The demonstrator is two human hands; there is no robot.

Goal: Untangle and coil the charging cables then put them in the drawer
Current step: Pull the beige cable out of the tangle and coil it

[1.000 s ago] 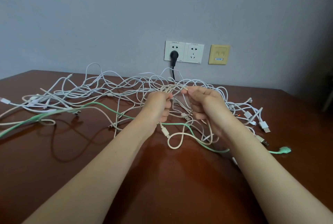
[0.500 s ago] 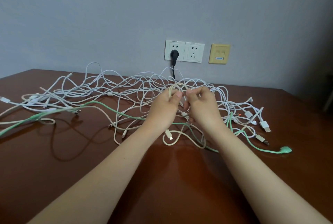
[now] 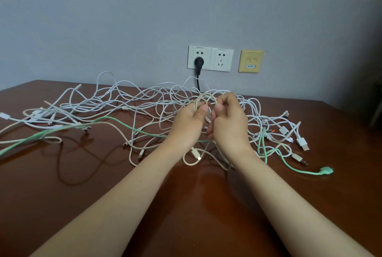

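A tangle of white charging cables [image 3: 115, 103] sprawls across the brown table [image 3: 206, 205]. A mint-green cable [image 3: 297, 171] runs through it from the left edge to a plug at the right. A beige cable [image 3: 203, 96] forms a small loop held above the pile. My left hand [image 3: 188, 122] grips that loop with thumb on top. My right hand [image 3: 229, 120] pinches the same beige loop from the right side. The beige cable's loose end [image 3: 196, 154] dangles below my wrists.
Wall sockets [image 3: 210, 58] with a black plug [image 3: 198, 63] and a yellow network plate [image 3: 250, 61] sit on the wall behind the table. Several USB plugs [image 3: 301, 143] lie at the right of the pile. No drawer is in view.
Both hands have come together and risen slightly, forming the beige cable into a small loop. The green cable's right stretch has shifted and bunched up near my right wrist.
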